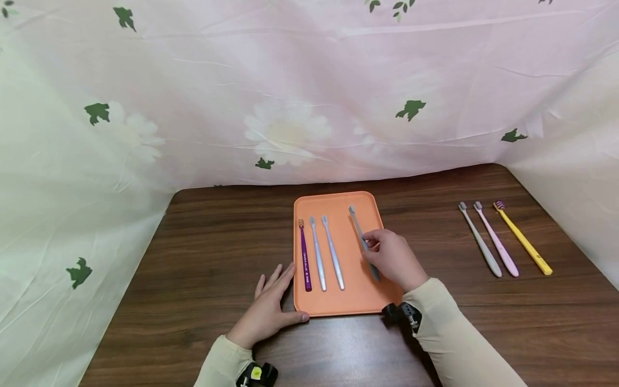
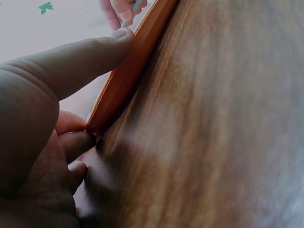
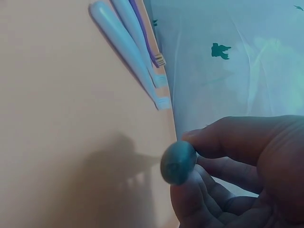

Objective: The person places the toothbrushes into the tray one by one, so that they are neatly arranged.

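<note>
My right hand [image 1: 393, 259] pinches a grey toothbrush [image 1: 356, 222] between thumb and fingers over the right half of an orange tray [image 1: 333, 305]. In the right wrist view, the rounded handle end of that grey toothbrush [image 3: 178, 162] points at the camera. On the tray's left half lie a purple toothbrush [image 1: 305, 258] and two pale blue toothbrushes [image 1: 317, 255], side by side with heads at the far end. My left hand [image 1: 268, 312] touches the tray's near left corner, its thumb along the front rim and its fingers at the left side.
On the brown wooden table [image 1: 217, 242], right of the tray, lie three more toothbrushes: a grey one [image 1: 481, 242], a pink one [image 1: 498, 242] and a yellow one [image 1: 524, 241]. A floral cloth [image 1: 290, 80] hangs behind the table and along both sides.
</note>
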{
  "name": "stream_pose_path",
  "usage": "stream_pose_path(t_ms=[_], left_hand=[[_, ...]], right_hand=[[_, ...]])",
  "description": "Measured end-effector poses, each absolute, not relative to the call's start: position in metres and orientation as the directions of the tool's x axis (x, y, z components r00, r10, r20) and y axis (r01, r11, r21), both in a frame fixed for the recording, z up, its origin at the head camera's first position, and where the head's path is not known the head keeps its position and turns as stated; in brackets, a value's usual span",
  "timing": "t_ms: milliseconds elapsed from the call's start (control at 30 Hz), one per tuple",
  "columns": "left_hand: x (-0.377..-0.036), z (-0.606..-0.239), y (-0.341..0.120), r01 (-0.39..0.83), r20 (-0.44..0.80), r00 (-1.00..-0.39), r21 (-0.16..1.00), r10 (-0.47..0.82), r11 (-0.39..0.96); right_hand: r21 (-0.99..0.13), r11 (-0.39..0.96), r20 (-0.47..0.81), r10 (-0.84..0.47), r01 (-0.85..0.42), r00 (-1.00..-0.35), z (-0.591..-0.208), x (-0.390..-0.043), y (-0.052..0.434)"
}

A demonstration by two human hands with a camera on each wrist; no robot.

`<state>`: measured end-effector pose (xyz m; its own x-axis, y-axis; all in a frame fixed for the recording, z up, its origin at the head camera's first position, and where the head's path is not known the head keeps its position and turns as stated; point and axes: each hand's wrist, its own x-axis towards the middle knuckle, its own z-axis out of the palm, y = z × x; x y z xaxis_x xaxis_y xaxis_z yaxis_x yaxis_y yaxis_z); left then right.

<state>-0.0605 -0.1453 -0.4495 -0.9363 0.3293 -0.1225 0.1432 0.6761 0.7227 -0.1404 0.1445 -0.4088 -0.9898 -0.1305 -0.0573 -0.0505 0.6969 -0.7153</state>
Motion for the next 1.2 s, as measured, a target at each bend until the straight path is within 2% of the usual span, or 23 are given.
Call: stream_pose_path(t_ms=[733, 1200], left_hand=[[-0.061, -0.45, -0.146, 0.149, -0.116, -0.936, 0.721, 0.331, 0.676], [-0.061, -0.45, -0.145, 0.149, -0.119, -0.936, 0.719, 0.331, 0.679]], right_hand=[[-0.705, 0.705, -0.051, -0.153, -0.073, -0.987, -0.414, -0.139, 0.129], [-0.71, 0.702, -0.09, -0.17, -0.057, -0.981, -0.419, -0.142, 0.124]])
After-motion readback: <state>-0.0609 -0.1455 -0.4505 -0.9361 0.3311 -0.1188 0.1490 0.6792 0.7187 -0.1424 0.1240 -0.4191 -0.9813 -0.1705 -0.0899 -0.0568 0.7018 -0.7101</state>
